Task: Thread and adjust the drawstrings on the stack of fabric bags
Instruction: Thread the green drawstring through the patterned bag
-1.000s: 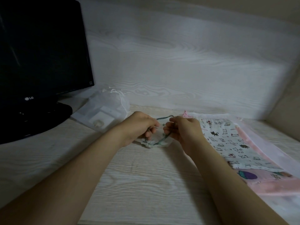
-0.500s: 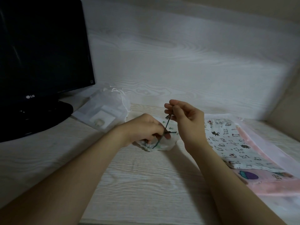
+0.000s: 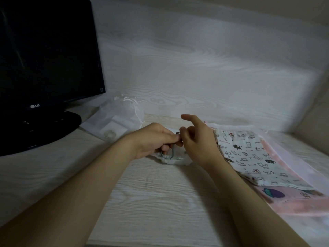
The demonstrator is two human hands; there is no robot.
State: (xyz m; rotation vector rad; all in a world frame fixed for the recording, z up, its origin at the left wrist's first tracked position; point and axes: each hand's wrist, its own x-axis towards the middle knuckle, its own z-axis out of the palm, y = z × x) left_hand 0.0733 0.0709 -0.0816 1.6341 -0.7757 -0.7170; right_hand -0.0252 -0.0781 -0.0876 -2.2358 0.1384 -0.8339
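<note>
A small white fabric bag (image 3: 171, 160) lies bunched on the desk in the middle. A dark green drawstring (image 3: 172, 152) loops up out of it. My left hand (image 3: 155, 139) pinches the drawstring just above the bag. My right hand (image 3: 197, 139) hovers right beside it, index finger stretched out, the other fingers curled near the string's end; I cannot tell whether they grip it. To the right lies a stack of flat bags: a white one with a cat print (image 3: 249, 157) on top of a pink one (image 3: 293, 202).
A black monitor (image 3: 46, 56) on its stand (image 3: 44, 129) fills the left side. A sheer white organza pouch (image 3: 115, 122) lies between the stand and my hands. The wood-grain wall panel (image 3: 195, 68) closes the back; the desk's front edge runs along the bottom.
My right hand had lifted the drawstring end upward, then came back down next to my left hand with its index finger extended. My left hand stayed on the small bag.
</note>
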